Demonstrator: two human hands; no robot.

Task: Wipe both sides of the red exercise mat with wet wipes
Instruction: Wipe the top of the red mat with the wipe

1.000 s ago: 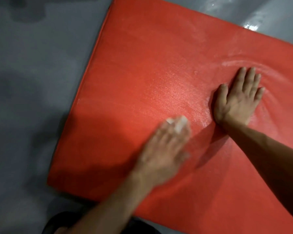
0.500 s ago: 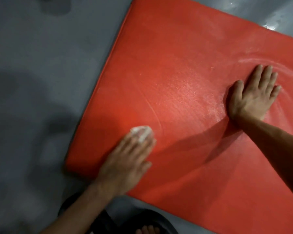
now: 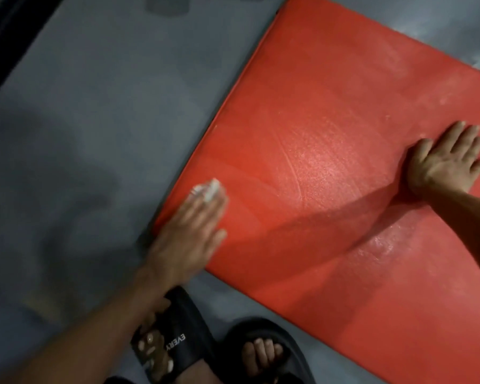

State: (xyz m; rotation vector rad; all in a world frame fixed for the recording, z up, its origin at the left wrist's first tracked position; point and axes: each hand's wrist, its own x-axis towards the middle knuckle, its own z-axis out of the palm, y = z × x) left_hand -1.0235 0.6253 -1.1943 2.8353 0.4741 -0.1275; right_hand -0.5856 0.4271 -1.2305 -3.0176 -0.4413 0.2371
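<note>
1. The red exercise mat [image 3: 330,167] lies flat on the grey floor [image 3: 94,120], its near-left corner toward the person's feet. It runs out of view to the right.

2. Its top face is a finely pebbled red with a glossy, damp-looking sheen in the middle and near the right forearm. A thin curved line crosses the middle, and pale smears show toward the far right.

3. The wet wipe [image 3: 208,189] is a small white wad at the mat's left edge, showing just beyond the fingertips of the left hand [image 3: 189,234]. That hand lies flat, fingers straight and together, pressing the wipe down. Its image is blurred, so finer detail cannot be told.

4. The right hand [image 3: 449,162] rests palm-down on the mat well to the right, fingers straight and slightly spread, holding nothing.

5. The step in hand looks like wiping the top face near the left edge. To do it well, I judge it best to keep even pressure, overlap each pass, carry strokes right over the border, and let the right hand pin the mat so it does not slide.

6. Only one face shows, so the underside's state cannot be told.

7. Black slide sandals [image 3: 178,336] stand on the floor just before the mat's near edge.
</note>
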